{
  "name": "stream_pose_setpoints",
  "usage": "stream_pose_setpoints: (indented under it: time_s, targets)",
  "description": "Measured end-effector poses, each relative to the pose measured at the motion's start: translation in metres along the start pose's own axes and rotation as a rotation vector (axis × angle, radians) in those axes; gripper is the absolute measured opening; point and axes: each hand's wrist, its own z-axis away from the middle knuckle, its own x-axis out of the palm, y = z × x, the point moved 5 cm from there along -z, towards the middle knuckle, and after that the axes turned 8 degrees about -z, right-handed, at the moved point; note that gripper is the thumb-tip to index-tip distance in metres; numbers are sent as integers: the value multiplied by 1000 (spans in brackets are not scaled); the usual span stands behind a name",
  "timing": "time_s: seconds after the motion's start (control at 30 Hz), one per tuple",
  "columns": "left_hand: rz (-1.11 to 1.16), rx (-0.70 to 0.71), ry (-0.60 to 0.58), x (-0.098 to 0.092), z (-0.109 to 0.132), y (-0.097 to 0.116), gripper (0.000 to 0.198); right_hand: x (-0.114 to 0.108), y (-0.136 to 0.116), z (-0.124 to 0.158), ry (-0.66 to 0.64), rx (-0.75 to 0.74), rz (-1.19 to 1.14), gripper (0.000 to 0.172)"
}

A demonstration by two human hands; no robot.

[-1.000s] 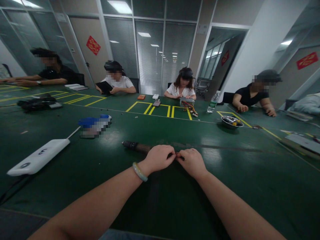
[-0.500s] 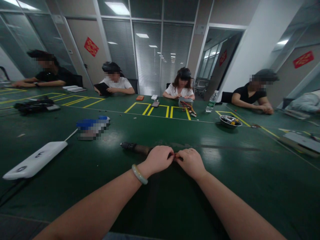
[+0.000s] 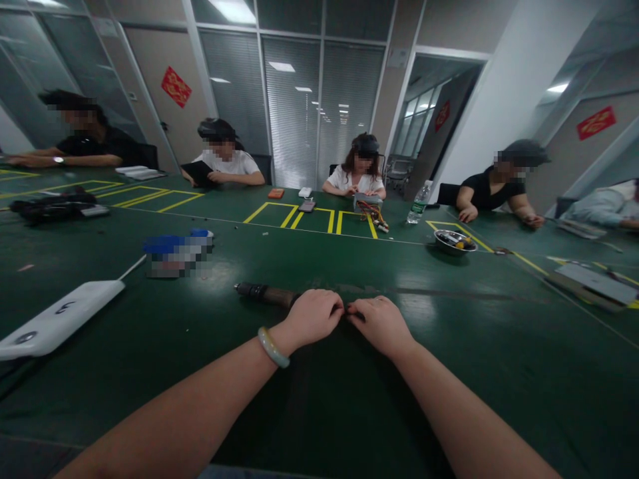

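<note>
At the middle of the green table (image 3: pixel 319 406), my left hand (image 3: pixel 314 316), a pale bangle on its wrist, rests with curled, closed fingers. Facing it is my right hand (image 3: pixel 382 322), thumb and fingers drawn together. The fingertips almost meet, with a narrow gap. Whatever they may hold is hidden or too small to make out. A dark cylindrical tool (image 3: pixel 269 294) with a chuck-like metal tip lies just beyond my left hand, tip pointing left; the hand hides its right end.
On the left lie a white device (image 3: pixel 64 319) with a cable, a blurred-out blue and grey item (image 3: pixel 177 253) and a black bundle (image 3: pixel 52 207). Farther right stand a metal bowl (image 3: pixel 455 243) of small parts and a water bottle (image 3: pixel 419 203). Several people sit across the table.
My fingertips have drawn slightly apart. The view has shifted a little to the right. Across the table at right, a person's hands have separated.
</note>
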Motion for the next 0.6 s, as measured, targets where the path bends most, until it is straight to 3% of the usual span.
stream_pose_setpoints:
  time_s: [0.3, 0.6]
  targets:
    - [10, 3, -11, -4, 2, 0, 10, 6, 1, -1, 71, -90, -46, 5]
    - [17, 30, -11, -6, 2, 0, 11, 11, 4, -1, 73, -10, -84, 3]
